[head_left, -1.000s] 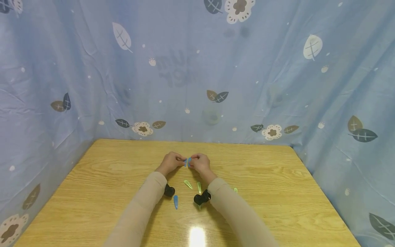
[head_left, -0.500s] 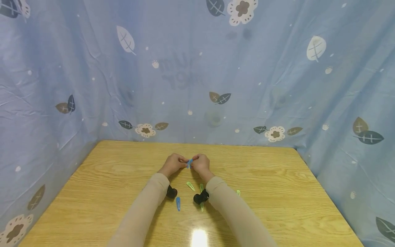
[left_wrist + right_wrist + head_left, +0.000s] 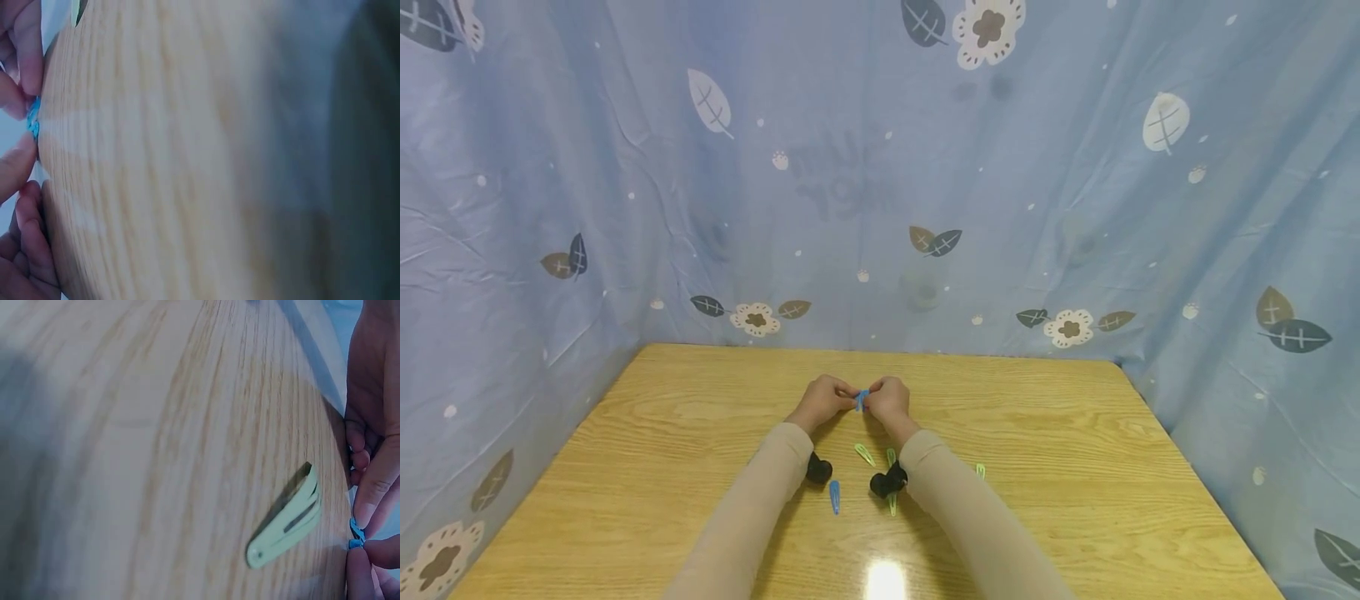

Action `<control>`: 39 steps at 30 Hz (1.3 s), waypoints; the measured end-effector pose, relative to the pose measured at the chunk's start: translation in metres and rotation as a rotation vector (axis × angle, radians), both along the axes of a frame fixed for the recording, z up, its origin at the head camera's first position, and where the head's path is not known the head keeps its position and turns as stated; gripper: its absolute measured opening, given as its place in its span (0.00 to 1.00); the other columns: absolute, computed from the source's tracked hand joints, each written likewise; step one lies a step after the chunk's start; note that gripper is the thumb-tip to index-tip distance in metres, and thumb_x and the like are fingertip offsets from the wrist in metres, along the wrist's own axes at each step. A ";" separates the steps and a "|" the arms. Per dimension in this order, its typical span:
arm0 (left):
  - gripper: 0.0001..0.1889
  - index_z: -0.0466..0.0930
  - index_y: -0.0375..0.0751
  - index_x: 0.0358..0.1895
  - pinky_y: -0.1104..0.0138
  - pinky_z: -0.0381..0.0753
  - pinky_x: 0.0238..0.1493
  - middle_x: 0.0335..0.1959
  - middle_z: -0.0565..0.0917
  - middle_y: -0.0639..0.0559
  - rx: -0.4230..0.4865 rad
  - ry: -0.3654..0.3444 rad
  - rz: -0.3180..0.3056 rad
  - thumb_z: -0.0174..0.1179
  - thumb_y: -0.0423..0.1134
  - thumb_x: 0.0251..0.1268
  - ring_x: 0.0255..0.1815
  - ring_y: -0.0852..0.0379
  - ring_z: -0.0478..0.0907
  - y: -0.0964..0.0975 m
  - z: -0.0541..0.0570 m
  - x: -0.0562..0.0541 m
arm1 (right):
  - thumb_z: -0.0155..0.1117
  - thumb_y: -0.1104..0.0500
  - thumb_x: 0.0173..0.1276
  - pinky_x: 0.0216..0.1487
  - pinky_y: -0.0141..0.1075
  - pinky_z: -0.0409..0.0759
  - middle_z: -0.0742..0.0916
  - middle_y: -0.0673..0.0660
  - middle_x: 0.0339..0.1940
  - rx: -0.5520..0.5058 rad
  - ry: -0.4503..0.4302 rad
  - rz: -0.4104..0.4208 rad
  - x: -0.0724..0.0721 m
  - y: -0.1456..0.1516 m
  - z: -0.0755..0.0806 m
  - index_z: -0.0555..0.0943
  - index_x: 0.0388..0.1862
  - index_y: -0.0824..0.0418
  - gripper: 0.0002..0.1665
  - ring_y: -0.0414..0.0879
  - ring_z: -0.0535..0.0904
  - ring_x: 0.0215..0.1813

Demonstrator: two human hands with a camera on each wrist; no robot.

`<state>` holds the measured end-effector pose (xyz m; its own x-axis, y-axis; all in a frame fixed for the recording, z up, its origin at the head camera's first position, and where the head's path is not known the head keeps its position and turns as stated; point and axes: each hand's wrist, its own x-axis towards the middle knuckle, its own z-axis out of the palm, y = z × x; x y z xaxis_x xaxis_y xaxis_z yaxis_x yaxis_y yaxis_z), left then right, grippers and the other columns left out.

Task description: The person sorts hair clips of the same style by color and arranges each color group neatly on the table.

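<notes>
Two small blue hair clips (image 3: 862,400) meet between my hands above the far middle of the table. My left hand (image 3: 821,400) pinches one from the left, thumb and fingertip close together. From the right, my right hand (image 3: 889,400) pinches the other, with the fingertips of both hands nearly touching. In the right wrist view the blue hair clips (image 3: 356,534) overlap and are partly hidden by the fingers. Nearer to me, a light green hair clip (image 3: 287,522) lies flat on the wooden table (image 3: 715,467).
Another blue hair clip (image 3: 835,497) lies between the forearms. More green clips lie by the right wrist, one partly behind the black wrist camera (image 3: 889,481), and one green clip (image 3: 981,471) right of the right sleeve. A blue patterned curtain (image 3: 850,208) hangs beyond the table.
The two blue hair clips, held slightly apart one second ago, have come together between the fingertips. The whole head view has shifted slightly; the clips on the table lie as before.
</notes>
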<state>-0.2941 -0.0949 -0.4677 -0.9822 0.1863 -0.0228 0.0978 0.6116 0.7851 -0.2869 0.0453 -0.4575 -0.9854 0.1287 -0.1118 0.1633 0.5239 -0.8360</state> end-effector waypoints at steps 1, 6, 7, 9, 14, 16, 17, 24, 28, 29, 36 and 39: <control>0.10 0.87 0.42 0.44 0.56 0.78 0.51 0.40 0.87 0.47 0.008 -0.008 0.003 0.66 0.34 0.57 0.42 0.51 0.82 0.000 0.000 0.001 | 0.67 0.67 0.58 0.30 0.34 0.79 0.84 0.61 0.34 0.008 0.001 0.000 0.001 0.000 -0.001 0.82 0.34 0.66 0.05 0.49 0.81 0.33; 0.10 0.87 0.42 0.43 0.57 0.79 0.49 0.42 0.86 0.47 -0.019 0.016 0.008 0.66 0.35 0.57 0.41 0.52 0.82 0.000 -0.001 0.002 | 0.67 0.67 0.57 0.29 0.33 0.80 0.85 0.60 0.31 -0.009 0.013 0.004 0.005 0.005 0.000 0.82 0.35 0.67 0.07 0.46 0.81 0.28; 0.10 0.87 0.42 0.43 0.57 0.79 0.49 0.42 0.86 0.47 -0.026 0.015 0.010 0.66 0.35 0.57 0.40 0.52 0.82 0.000 0.000 0.001 | 0.66 0.67 0.57 0.29 0.34 0.80 0.85 0.60 0.31 -0.019 0.016 0.009 0.007 0.006 0.001 0.82 0.36 0.67 0.07 0.46 0.81 0.28; 0.10 0.87 0.42 0.43 0.58 0.80 0.47 0.42 0.86 0.47 -0.044 0.019 0.008 0.66 0.36 0.57 0.39 0.53 0.82 0.000 0.002 0.000 | 0.66 0.67 0.58 0.30 0.34 0.80 0.85 0.60 0.33 -0.056 0.023 0.030 0.012 0.009 0.005 0.82 0.39 0.67 0.09 0.46 0.82 0.28; 0.10 0.87 0.43 0.44 0.59 0.80 0.47 0.43 0.86 0.47 -0.046 0.015 0.000 0.66 0.36 0.57 0.40 0.53 0.82 0.000 0.008 -0.005 | 0.63 0.65 0.62 0.36 0.38 0.82 0.84 0.61 0.36 -0.177 0.061 0.133 0.031 0.016 0.019 0.80 0.46 0.70 0.14 0.52 0.83 0.36; 0.11 0.87 0.43 0.44 0.58 0.80 0.47 0.44 0.86 0.47 -0.039 0.024 -0.008 0.66 0.36 0.58 0.41 0.52 0.82 0.001 0.009 -0.008 | 0.62 0.64 0.63 0.38 0.38 0.82 0.84 0.62 0.38 -0.211 0.080 0.187 0.041 0.019 0.024 0.79 0.48 0.71 0.15 0.52 0.83 0.39; 0.11 0.87 0.43 0.44 0.58 0.80 0.48 0.45 0.86 0.47 -0.037 0.027 -0.012 0.66 0.36 0.58 0.42 0.52 0.82 0.001 0.008 -0.008 | 0.62 0.63 0.64 0.39 0.38 0.82 0.84 0.62 0.39 -0.220 0.087 0.215 0.047 0.020 0.025 0.79 0.48 0.71 0.16 0.51 0.82 0.40; 0.11 0.87 0.44 0.44 0.58 0.79 0.50 0.46 0.85 0.47 -0.045 0.044 -0.007 0.67 0.36 0.57 0.45 0.50 0.82 0.003 0.006 -0.008 | 0.63 0.62 0.63 0.40 0.36 0.81 0.85 0.62 0.41 -0.295 0.087 0.335 0.088 0.026 0.020 0.77 0.51 0.73 0.20 0.47 0.82 0.40; 0.11 0.87 0.43 0.44 0.57 0.79 0.50 0.46 0.85 0.46 -0.034 0.040 0.001 0.67 0.36 0.57 0.45 0.49 0.82 0.003 0.005 -0.005 | 0.63 0.64 0.63 0.44 0.36 0.81 0.84 0.66 0.44 -0.345 0.092 0.389 0.105 0.026 0.013 0.76 0.52 0.75 0.21 0.52 0.83 0.44; 0.11 0.87 0.43 0.44 0.57 0.79 0.50 0.46 0.85 0.46 -0.030 0.036 0.004 0.66 0.36 0.57 0.45 0.49 0.82 0.003 0.005 -0.004 | 0.63 0.64 0.63 0.45 0.36 0.81 0.84 0.67 0.45 -0.357 0.090 0.404 0.108 0.026 0.011 0.75 0.52 0.75 0.21 0.52 0.83 0.46; 0.11 0.87 0.43 0.45 0.57 0.79 0.49 0.47 0.85 0.46 -0.030 0.023 0.014 0.66 0.36 0.58 0.44 0.50 0.81 0.001 0.005 0.000 | 0.63 0.64 0.63 0.43 0.32 0.81 0.82 0.69 0.48 -0.455 0.032 0.453 0.129 0.025 -0.003 0.73 0.54 0.75 0.23 0.51 0.82 0.47; 0.11 0.86 0.43 0.45 0.58 0.79 0.48 0.47 0.85 0.46 -0.025 0.021 0.011 0.66 0.36 0.58 0.43 0.50 0.81 0.001 0.004 0.001 | 0.63 0.65 0.62 0.42 0.30 0.80 0.82 0.68 0.48 -0.457 0.025 0.457 0.134 0.021 -0.008 0.73 0.53 0.75 0.22 0.50 0.82 0.46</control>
<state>-0.2930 -0.0942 -0.4639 -0.9846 0.1748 -0.0067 0.1070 0.6323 0.7673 -0.1528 0.0667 -0.4653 -0.9326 -0.3595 -0.0326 -0.0142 0.1268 -0.9918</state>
